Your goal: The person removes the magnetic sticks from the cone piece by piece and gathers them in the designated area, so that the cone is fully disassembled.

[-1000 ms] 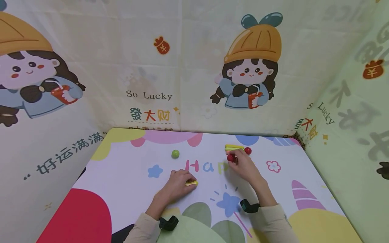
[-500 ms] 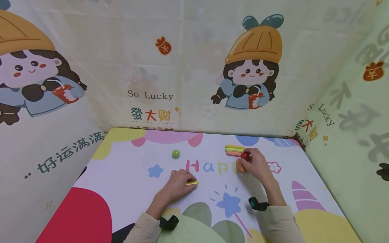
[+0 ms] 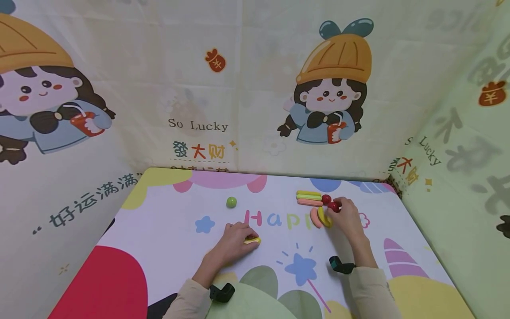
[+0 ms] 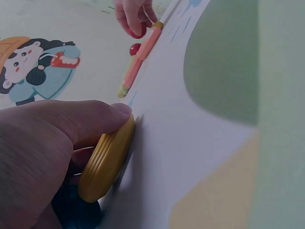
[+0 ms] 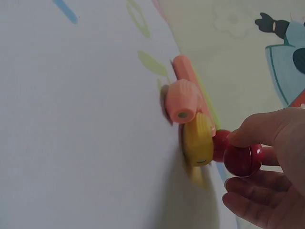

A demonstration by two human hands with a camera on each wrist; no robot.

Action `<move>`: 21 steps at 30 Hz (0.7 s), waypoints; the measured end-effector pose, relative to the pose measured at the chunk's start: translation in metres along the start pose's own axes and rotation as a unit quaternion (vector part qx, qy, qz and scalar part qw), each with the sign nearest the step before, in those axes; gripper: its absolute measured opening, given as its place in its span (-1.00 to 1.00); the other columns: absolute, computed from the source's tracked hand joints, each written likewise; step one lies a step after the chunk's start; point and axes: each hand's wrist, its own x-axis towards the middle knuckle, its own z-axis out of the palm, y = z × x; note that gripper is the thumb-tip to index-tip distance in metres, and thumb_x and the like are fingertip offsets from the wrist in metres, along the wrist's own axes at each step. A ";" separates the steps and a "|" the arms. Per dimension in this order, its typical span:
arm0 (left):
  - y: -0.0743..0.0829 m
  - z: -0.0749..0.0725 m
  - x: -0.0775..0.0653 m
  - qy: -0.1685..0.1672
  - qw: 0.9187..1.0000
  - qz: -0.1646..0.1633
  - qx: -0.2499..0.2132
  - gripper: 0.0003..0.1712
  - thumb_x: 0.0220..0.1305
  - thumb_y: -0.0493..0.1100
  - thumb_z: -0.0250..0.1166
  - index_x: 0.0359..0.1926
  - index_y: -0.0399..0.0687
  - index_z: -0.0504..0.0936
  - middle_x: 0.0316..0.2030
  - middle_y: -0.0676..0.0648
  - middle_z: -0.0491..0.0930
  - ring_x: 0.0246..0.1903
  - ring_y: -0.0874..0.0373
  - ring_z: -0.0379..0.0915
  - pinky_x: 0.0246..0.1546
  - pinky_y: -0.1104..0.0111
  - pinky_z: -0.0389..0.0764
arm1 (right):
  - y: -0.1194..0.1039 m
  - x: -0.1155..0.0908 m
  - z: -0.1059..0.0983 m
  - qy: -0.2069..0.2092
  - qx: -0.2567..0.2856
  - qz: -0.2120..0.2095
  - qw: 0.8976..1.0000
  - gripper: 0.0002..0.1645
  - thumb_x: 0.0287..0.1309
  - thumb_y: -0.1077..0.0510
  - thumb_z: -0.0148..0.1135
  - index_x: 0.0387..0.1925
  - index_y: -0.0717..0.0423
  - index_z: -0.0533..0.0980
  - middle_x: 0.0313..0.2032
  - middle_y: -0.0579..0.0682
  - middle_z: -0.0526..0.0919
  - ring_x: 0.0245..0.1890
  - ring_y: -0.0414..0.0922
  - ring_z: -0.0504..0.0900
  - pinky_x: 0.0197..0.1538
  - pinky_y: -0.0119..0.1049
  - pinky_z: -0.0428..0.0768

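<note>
My left hand (image 3: 235, 241) pinches a yellow curved piece with ridged sides (image 4: 107, 160) close over the table, thumb on top in the left wrist view. My right hand (image 3: 346, 217) holds a glossy red ball (image 5: 239, 160) between thumb and fingers. Right beside it is a second red ball (image 3: 326, 199), partly hidden in the right wrist view. Just left of the right hand lie a yellow curved piece (image 3: 323, 217) and a pink curved piece (image 3: 315, 217), side by side. Behind them lie a yellow stick (image 3: 308, 193), a green stick (image 3: 308, 197) and a pink stick (image 3: 310, 202).
A green ball (image 3: 231, 202) sits alone toward the back left of the printed table (image 3: 167, 230). A patterned cloth wall (image 3: 255, 146) rises along the back edge, and another stands on the right.
My right hand has moved right with the red ball, which passes from the other red ball's left to its right. Both curved pieces have come into view. My left hand stays put.
</note>
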 end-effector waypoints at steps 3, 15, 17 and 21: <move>0.000 0.000 0.000 0.000 1.000 0.000 0.002 -0.78 0.26 0.04 0.36 -0.16 0.10 0.77 -0.29 0.17 0.63 -0.24 0.27 0.44 -0.10 0.21 0.25 | 0.004 0.002 0.002 -0.007 0.007 0.014 1.000 -0.33 0.25 0.06 0.26 0.26 0.37 0.33 0.11 0.36 0.44 0.07 0.21 0.45 0.12 0.08 0.63; 0.000 0.000 0.001 0.004 1.000 0.003 0.006 -0.79 0.25 0.03 0.36 -0.17 0.10 0.77 -0.30 0.17 0.63 -0.25 0.27 0.42 -0.11 0.22 0.25 | 0.010 0.009 0.014 0.004 0.013 0.047 0.999 -0.32 0.26 0.06 0.25 0.29 0.35 0.32 0.12 0.35 0.42 0.10 0.21 0.44 0.15 0.08 0.62; 0.000 -0.001 0.000 0.004 1.000 0.003 0.006 -0.79 0.25 0.03 0.36 -0.17 0.10 0.77 -0.30 0.17 0.63 -0.25 0.27 0.42 -0.11 0.22 0.25 | 0.010 0.009 0.014 0.002 0.012 0.048 0.999 -0.33 0.26 0.07 0.25 0.28 0.35 0.32 0.12 0.35 0.42 0.10 0.21 0.44 0.15 0.08 0.62; 0.000 -0.001 0.000 0.005 1.000 0.004 0.007 -0.79 0.25 0.04 0.36 -0.17 0.10 0.77 -0.31 0.18 0.62 -0.26 0.28 0.41 -0.10 0.21 0.26 | 0.008 0.009 0.014 -0.002 0.011 0.049 0.999 -0.33 0.27 0.07 0.25 0.28 0.37 0.32 0.12 0.36 0.42 0.10 0.22 0.44 0.16 0.09 0.61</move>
